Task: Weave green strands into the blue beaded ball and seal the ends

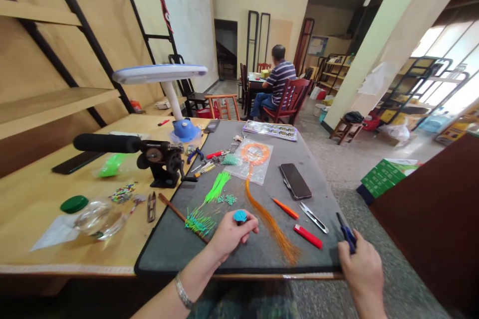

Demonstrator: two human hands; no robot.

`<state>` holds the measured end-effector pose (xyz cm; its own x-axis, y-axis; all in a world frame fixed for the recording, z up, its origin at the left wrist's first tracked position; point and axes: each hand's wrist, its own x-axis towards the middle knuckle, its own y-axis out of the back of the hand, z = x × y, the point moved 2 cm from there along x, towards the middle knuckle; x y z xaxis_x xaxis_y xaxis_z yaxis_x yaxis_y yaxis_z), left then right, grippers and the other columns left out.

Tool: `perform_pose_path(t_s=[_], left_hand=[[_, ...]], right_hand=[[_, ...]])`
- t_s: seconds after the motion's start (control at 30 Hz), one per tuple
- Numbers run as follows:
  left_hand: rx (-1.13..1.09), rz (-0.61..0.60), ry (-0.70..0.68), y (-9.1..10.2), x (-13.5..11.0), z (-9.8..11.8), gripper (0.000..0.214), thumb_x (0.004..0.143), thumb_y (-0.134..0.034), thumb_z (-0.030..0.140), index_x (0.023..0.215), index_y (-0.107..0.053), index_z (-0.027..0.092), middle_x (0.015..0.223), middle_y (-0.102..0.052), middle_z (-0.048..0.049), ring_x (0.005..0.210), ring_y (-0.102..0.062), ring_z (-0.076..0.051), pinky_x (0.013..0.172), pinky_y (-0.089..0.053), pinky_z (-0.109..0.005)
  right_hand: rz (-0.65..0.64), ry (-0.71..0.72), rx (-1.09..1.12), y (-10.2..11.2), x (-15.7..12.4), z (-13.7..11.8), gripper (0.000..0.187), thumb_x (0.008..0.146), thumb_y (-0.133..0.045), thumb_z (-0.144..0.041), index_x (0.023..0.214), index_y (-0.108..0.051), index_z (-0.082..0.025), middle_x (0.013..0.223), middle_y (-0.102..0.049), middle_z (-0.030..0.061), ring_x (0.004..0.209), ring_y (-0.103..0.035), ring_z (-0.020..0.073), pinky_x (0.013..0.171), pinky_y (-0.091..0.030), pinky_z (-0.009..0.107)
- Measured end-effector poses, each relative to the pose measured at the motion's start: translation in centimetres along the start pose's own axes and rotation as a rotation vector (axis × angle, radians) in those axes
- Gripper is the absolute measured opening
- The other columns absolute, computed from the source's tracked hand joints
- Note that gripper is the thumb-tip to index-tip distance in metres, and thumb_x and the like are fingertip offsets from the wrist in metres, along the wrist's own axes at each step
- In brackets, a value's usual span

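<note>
My left hand (232, 235) rests on the grey mat (175, 254), fingers pinched round a small blue bead piece (240, 216). My right hand (361, 269) sits at the mat's near right corner, closed on blue-handled pliers (346, 233). Between the hands lies a long bundle of orange strands (271, 222). Just left of my left hand are green and blue strands (200, 222) and a thin wooden stick (179, 214).
On the mat lie a red cutter (308, 236), an orange tool (285, 208), metal snips (313, 217), a black phone (295, 181) and plastic bags. A black winder tool (160, 159) and blue desk lamp (175, 104) stand at left. A person sits on a chair (290, 102) behind.
</note>
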<state>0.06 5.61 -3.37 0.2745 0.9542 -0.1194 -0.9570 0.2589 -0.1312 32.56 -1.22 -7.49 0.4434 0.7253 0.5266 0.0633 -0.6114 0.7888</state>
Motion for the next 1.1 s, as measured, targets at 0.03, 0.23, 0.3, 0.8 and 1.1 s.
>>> perform_pose_path(t_s=[0.03,0.23,0.3,0.8,1.1], left_hand=[[-0.013,0.005,0.003,0.0,0.0,0.0,0.029,0.069,-0.07,0.038,0.07,-0.062,0.011,0.062,-0.065,-0.0039,0.04,-0.038,-0.004,0.042,-0.027,-0.019],[-0.076,0.014,0.004,-0.2,0.3,0.2,0.031,0.066,-0.073,0.039,0.07,-0.062,0.011,0.061,-0.065,-0.0039,0.039,-0.038,-0.003,0.041,-0.025,-0.019],[-0.073,0.012,-0.006,-0.3,0.3,0.3,0.031,0.067,-0.073,0.04,0.07,-0.061,0.011,0.061,-0.065,-0.0041,0.04,-0.038,-0.004,0.042,-0.026,-0.019],[-0.097,-0.009,-0.006,-0.6,0.1,0.4,0.034,0.064,-0.075,0.042,0.069,-0.061,0.011,0.059,-0.065,-0.0036,0.039,-0.04,-0.004,0.041,-0.027,-0.018],[-0.087,-0.021,0.002,-0.6,0.0,0.5,0.032,0.064,-0.074,0.04,0.068,-0.061,0.011,0.058,-0.065,-0.0036,0.039,-0.04,-0.004,0.041,-0.029,-0.019]], right_hand=[[-0.009,-0.081,0.088,0.4,0.2,-0.2,0.047,0.079,-0.041,-0.039,0.108,-0.062,-0.008,0.095,-0.067,0.0168,0.084,-0.061,0.03,0.076,-0.047,0.04],[-0.284,0.041,0.591,0.9,-2.9,-7.2,0.039,0.078,-0.052,-0.043,0.107,-0.058,-0.017,0.096,-0.068,0.0083,0.087,-0.064,0.0242,0.076,-0.051,0.032],[-0.367,0.171,0.633,0.6,-4.4,-10.3,0.032,0.08,-0.051,-0.034,0.107,-0.057,-0.018,0.099,-0.068,0.008,0.09,-0.064,0.0231,0.079,-0.051,0.032],[-0.382,0.369,0.658,0.2,-6.0,-14.7,0.027,0.077,-0.049,-0.017,0.102,-0.057,-0.019,0.091,-0.067,0.0063,0.084,-0.065,0.0201,0.073,-0.053,0.029],[-0.473,0.284,0.741,-0.2,-6.3,-15.0,0.025,0.077,-0.049,-0.021,0.099,-0.062,-0.018,0.089,-0.069,0.0067,0.081,-0.066,0.0203,0.074,-0.052,0.027]])
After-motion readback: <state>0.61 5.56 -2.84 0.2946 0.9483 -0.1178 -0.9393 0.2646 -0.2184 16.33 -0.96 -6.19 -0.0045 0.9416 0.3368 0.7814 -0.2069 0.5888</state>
